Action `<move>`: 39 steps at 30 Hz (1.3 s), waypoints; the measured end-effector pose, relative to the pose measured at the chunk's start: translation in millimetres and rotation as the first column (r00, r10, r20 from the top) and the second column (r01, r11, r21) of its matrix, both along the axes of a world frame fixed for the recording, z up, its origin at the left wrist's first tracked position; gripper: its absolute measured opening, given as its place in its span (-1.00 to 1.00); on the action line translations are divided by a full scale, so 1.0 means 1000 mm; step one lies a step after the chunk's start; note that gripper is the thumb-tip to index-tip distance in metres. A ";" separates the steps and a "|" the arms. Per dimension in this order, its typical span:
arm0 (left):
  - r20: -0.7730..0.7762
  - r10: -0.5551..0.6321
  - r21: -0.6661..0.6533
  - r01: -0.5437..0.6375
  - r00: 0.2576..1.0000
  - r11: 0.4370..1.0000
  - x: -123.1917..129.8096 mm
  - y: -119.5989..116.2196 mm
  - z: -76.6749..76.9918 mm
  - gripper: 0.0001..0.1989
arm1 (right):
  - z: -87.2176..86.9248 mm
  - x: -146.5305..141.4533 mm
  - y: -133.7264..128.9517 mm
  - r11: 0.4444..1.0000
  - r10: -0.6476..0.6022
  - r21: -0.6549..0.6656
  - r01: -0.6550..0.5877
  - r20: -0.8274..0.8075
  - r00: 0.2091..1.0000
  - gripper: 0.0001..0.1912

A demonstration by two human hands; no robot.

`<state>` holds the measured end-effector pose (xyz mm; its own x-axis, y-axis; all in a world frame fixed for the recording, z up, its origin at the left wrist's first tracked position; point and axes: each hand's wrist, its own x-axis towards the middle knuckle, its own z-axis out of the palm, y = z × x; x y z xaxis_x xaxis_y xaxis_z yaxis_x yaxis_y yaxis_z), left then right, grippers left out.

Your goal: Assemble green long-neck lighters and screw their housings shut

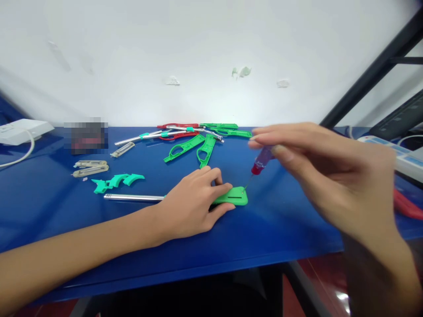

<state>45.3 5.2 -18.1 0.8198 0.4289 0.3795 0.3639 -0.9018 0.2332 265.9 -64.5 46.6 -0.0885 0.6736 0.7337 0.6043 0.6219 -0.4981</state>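
My left hand [201, 200] presses a green plastic handle [243, 202] to the table, thumb and fingers closed on its sides. The handle has a dark slot and a small screw spot near its right end. A silver metal tube [132, 197] runs out to the left from under that hand; whether it joins the handle is hidden. My right hand [317, 167] grips a small screwdriver [259, 164] with a clear purple handle and red collar. Its thin shaft slants down, the tip at the screw spot on the green handle.
Green handle halves [187, 147], red handle parts [178, 125] and silver tubes [152, 135] lie at the back. Teal curved pieces [117, 180] and clear plastic parts [90, 168] sit at left. A red piece [408, 204] and white power strip [403, 152] are at right.
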 end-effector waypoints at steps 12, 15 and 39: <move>0.004 -0.011 -0.008 0.011 1.000 1.000 0.001 0.000 0.000 -0.66 | 0.003 0.003 -0.001 0.998 0.052 0.027 -0.055 0.091 0.995 -0.69; 0.010 -0.013 -0.001 0.013 1.000 1.000 0.001 0.000 0.000 -0.66 | 0.003 0.001 -0.001 0.999 0.034 0.028 -0.036 0.076 0.997 -0.66; -0.045 0.028 -0.018 -0.029 0.999 0.999 0.001 -0.002 0.001 -0.64 | -0.003 -0.004 0.002 0.993 0.053 -0.101 -0.062 -0.086 0.995 -0.66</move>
